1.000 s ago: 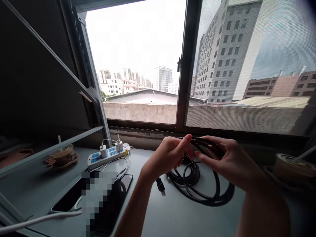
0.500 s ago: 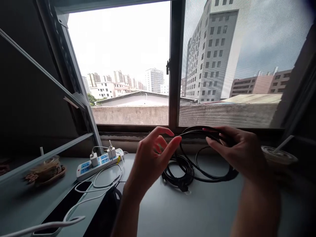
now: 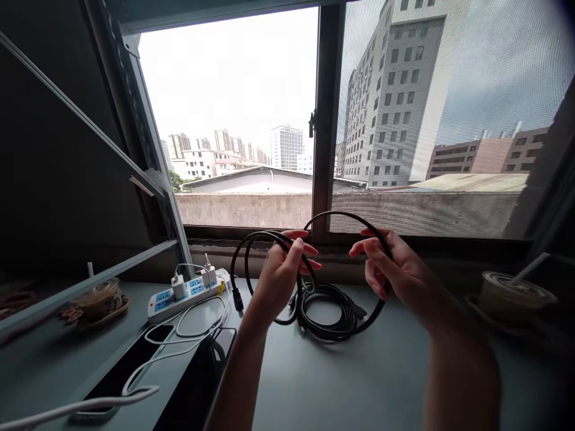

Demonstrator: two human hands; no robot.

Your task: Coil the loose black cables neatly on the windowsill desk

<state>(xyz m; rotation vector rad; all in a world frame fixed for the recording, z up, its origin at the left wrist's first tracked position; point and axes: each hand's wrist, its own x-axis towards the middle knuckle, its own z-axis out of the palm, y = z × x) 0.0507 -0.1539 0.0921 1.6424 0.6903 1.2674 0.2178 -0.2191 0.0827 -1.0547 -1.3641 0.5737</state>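
My left hand (image 3: 284, 266) is closed around loops of a black cable (image 3: 257, 235), its thumb pressing on the strands. One end of that cable hangs left of the wrist, with a black connector plug (image 3: 238, 300). A single wide loop arches from the left hand over to my right hand (image 3: 390, 266). There the cable runs between thumb and fingers, which are curled loosely, and drops toward the desk. Below and between both hands, a second coiled black cable (image 3: 326, 335) lies on the desk; where the strands cross I cannot tell the two apart.
On the left stands a white power strip (image 3: 155, 312) with white chargers and a white cable (image 3: 150, 359). Dark phones (image 3: 130, 365) lie near it. Lidded drink cups stand at the far left (image 3: 101, 299) and right (image 3: 512, 293). A metal frame (image 3: 150, 149) and window rise behind.
The gathered cable loops have passed from my right hand to my left, which was open before. A wide loop now spans to the right hand. The view has shifted slightly left.
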